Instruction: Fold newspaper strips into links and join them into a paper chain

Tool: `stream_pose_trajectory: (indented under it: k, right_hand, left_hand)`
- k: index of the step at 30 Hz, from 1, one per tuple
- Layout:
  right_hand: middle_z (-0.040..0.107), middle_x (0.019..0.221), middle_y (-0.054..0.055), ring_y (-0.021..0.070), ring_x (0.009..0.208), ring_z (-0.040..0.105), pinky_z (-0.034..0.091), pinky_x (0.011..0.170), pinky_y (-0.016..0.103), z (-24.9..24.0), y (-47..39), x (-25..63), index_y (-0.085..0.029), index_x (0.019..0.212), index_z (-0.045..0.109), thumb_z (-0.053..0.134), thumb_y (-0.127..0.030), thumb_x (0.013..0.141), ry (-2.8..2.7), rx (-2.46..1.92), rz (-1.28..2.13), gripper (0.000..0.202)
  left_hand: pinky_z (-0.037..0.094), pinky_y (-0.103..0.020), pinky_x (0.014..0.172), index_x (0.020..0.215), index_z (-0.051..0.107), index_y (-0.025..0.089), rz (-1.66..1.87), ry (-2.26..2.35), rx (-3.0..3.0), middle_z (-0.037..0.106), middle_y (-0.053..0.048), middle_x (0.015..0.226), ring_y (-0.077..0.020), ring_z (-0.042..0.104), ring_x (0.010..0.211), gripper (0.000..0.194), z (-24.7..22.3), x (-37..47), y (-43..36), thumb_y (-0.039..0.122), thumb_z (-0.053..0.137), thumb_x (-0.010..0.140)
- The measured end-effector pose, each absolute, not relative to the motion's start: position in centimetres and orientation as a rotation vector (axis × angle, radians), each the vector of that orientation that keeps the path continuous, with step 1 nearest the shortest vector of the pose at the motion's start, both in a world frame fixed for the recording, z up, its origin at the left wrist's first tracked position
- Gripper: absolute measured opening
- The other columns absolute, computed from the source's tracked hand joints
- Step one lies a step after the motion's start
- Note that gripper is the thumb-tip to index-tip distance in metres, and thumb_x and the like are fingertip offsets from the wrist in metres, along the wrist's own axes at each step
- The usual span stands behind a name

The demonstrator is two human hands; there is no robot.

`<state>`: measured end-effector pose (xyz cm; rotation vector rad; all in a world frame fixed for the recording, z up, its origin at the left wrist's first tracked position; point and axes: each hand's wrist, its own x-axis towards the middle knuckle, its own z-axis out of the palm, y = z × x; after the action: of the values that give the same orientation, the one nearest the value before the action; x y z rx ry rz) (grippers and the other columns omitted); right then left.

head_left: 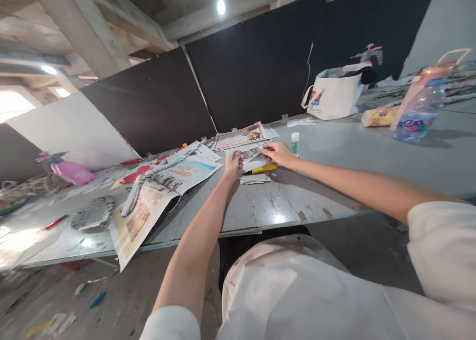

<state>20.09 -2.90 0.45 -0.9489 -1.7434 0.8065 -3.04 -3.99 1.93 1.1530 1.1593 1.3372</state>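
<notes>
My left hand (pixel 233 164) is closed near the table's front, its fingertips pinched on something too small to make out. To its right, my right hand (pixel 278 153) has thumb and finger pressed together beside a printed paper piece (pixel 252 153); whether it grips that paper is unclear. Just below the hands lies a yellow utility knife (pixel 265 168). Folded paper strips (pixel 255 180) rest in front of the knife. A glue stick (pixel 295 143) with a white cap stands upright behind my right hand. Printed sheets (pixel 240 137) are stacked beyond both hands.
An open magazine (pixel 186 174) hangs over the table edge (pixel 230 233), with a rolled paper strip (pixel 139 189) on it. Leftward are a braided paper ring (pixel 92 212) and pink spray bottle (pixel 74 172). Rightward stand a white bag (pixel 336 94) and clear bottle (pixel 420 112).
</notes>
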Motion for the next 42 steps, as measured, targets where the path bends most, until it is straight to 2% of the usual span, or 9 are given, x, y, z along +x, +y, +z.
stream_pose_trajectory:
  k: [7, 10, 14, 17, 20, 27, 30, 36, 42]
  right_hand:
    - [0.065, 0.063, 0.001, 0.0189, 0.06, 0.063, 0.051, 0.068, 0.034, 2.5, 2.1, 18.3, -0.023, 0.073, 0.063, 0.076, -0.05, 0.103, -1.779, -0.942, 0.7, 0.042]
    - [0.064, 0.064, 0.001, 0.0169, 0.059, 0.061, 0.049, 0.064, 0.031, 2.3, 4.0, 16.5, -0.024, 0.075, 0.061, 0.077, -0.053, 0.103, -1.699, -0.875, 0.813, 0.044]
    - [0.069, 0.071, 0.003, 0.0164, 0.062, 0.061, 0.05, 0.064, 0.031, 0.9, 5.1, 15.9, -0.023, 0.078, 0.064, 0.08, -0.056, 0.1, -1.654, -0.812, 0.938, 0.043]
    - [0.072, 0.077, 0.004, 0.0185, 0.066, 0.063, 0.053, 0.067, 0.033, -0.2, 4.9, 16.5, -0.023, 0.083, 0.068, 0.078, -0.063, 0.097, -1.599, -0.803, 0.946, 0.044]
    - [0.074, 0.084, 0.005, 0.0206, 0.071, 0.066, 0.055, 0.07, 0.036, -0.8, 4.8, 16.9, -0.024, 0.089, 0.071, 0.076, -0.064, 0.097, -1.604, -0.786, 0.936, 0.042]
    - [0.076, 0.088, 0.006, 0.0255, 0.082, 0.072, 0.055, 0.073, 0.037, -1.2, 4.3, 16.2, -0.024, 0.096, 0.07, 0.075, -0.059, 0.098, -1.582, -0.97, 0.826, 0.035]
    - [0.076, 0.086, 0.006, 0.0251, 0.077, 0.071, 0.055, 0.07, 0.037, -1.3, 4.1, 16.2, -0.025, 0.098, 0.07, 0.074, -0.059, 0.099, -1.583, -1.033, 0.908, 0.034]
    - [0.077, 0.089, 0.006, 0.0237, 0.072, 0.067, 0.053, 0.065, 0.037, -1.3, 4.1, 16.3, -0.027, 0.101, 0.073, 0.08, -0.06, 0.093, -1.533, -1.021, 1.103, 0.035]
    - [0.074, 0.087, 0.005, 0.0222, 0.076, 0.065, 0.048, 0.067, 0.035, -0.9, 3.7, 16.7, -0.026, 0.094, 0.075, 0.077, -0.056, 0.098, -1.588, -1.013, 1.188, 0.031]
  left_hand:
    - [0.019, -0.018, 0.047, 0.088, 0.057, 0.021, 1.278, 1.23, 1.006, 0.041, 0.009, 0.063, -0.0055, 0.036, 0.045, 0.029, 3.0, -4.5, 0.1, 0.037, 0.074, 0.106]
    - [0.024, -0.02, 0.048, 0.09, 0.06, 0.021, 1.274, 1.237, 0.893, 0.043, 0.007, 0.065, -0.0062, 0.036, 0.045, 0.033, 3.3, -4.5, 2.9, 0.048, 0.072, 0.106]
    - [0.033, -0.019, 0.051, 0.098, 0.067, 0.02, 1.299, 1.162, 0.873, 0.048, 0.005, 0.069, -0.0066, 0.043, 0.049, 0.009, 2.6, -3.3, 5.1, 0.026, 0.073, 0.1]
    - [0.04, -0.019, 0.055, 0.111, 0.067, 0.021, 1.313, 1.072, 0.905, 0.055, 0.005, 0.073, -0.0084, 0.052, 0.056, 0.024, 1.1, -2.5, 5.4, 0.018, 0.08, 0.091]
    - [0.047, -0.02, 0.062, 0.121, 0.061, 0.024, 1.366, 1.036, 0.888, 0.064, 0.005, 0.079, -0.009, 0.058, 0.061, 0.046, -0.3, -2.5, 5.4, 0.019, 0.09, 0.086]
    - [0.051, -0.023, 0.064, 0.107, 0.053, 0.022, 1.359, 1.043, 0.984, 0.072, 0.003, 0.08, -0.0096, 0.063, 0.06, 0.064, -1.8, -3.7, 4.2, 0.041, 0.105, 0.073]
    - [0.05, -0.024, 0.061, 0.105, 0.057, 0.022, 1.321, 1.045, 1.123, 0.067, 0.005, 0.074, -0.0102, 0.061, 0.058, 0.062, -1.8, -3.6, 3.0, 0.046, 0.104, 0.073]
    - [0.055, -0.027, 0.068, 0.107, 0.07, 0.021, 1.205, 1.057, 1.182, 0.074, -0.002, 0.086, -0.0161, 0.068, 0.076, 0.054, -0.9, -3.5, 2.1, 0.046, 0.103, 0.073]
    - [0.055, -0.028, 0.073, 0.108, 0.077, 0.021, 1.123, 1.058, 1.266, 0.075, -0.004, 0.09, -0.0161, 0.066, 0.079, 0.046, -0.7, -3.9, 1.7, 0.046, 0.101, 0.077]
